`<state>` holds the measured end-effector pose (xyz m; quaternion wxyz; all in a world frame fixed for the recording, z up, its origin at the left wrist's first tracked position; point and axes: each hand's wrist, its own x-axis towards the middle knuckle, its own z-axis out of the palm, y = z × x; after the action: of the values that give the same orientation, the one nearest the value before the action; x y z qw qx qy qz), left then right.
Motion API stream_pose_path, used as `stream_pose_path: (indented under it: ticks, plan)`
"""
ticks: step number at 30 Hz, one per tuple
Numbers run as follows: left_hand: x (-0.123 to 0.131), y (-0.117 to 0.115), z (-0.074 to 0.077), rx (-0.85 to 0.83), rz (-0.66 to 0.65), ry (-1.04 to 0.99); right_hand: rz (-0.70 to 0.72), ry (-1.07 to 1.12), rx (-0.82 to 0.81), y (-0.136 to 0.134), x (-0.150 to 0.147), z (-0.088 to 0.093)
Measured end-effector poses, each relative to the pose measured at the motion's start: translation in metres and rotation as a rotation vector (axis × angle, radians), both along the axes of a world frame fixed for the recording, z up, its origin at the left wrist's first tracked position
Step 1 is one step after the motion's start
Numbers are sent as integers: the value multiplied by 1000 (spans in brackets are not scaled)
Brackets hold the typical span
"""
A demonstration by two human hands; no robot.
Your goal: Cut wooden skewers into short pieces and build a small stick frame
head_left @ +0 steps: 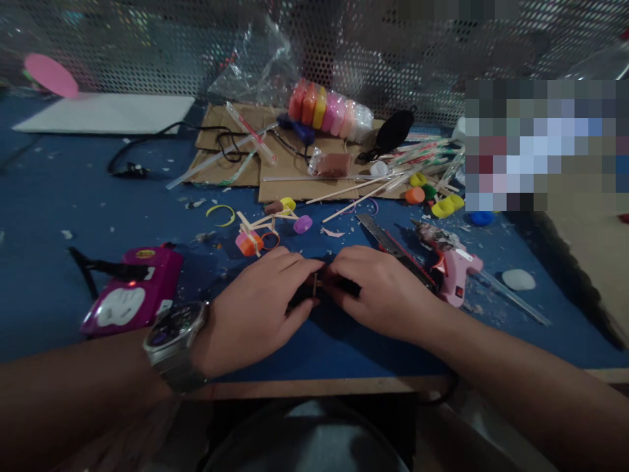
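Note:
Close to the table's front edge, my left hand [260,295] and my right hand [378,288] meet with their fingertips pinched together. Between them a small light wooden piece [315,283] shows, with something dark around it that my fingers mostly hide. Just beyond my left hand lies a little structure of wooden sticks [255,229], with an orange and pink cap [249,242] at its base. A box cutter [393,246] rests past my right hand, its blade out. Beside it is a pink glue gun [452,275] with a clear glue stick in its back.
A magenta device [132,288] with a lit red light sits left. Cardboard sheets [280,190] at the back carry a pack of coloured clay [329,108], a cable and straws. Several coloured caps [447,206] lie right of centre. A cardboard panel [590,262] stands far right.

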<state>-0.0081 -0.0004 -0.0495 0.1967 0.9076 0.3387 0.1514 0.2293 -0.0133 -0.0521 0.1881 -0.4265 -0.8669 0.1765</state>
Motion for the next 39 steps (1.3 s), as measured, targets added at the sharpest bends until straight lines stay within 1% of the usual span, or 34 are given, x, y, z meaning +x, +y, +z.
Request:
stream_pose_path:
  ticks: [11, 19, 39]
  plan:
    - [-1, -1, 0, 2, 15, -6, -3, 13, 3, -1, 0, -1]
    - [-2, -1, 0, -18, -5, -13, 0, 3, 0, 0, 0, 0]
    - [-2, -1, -2, -2, -22, -21, 1, 20, 30, 0, 0, -1]
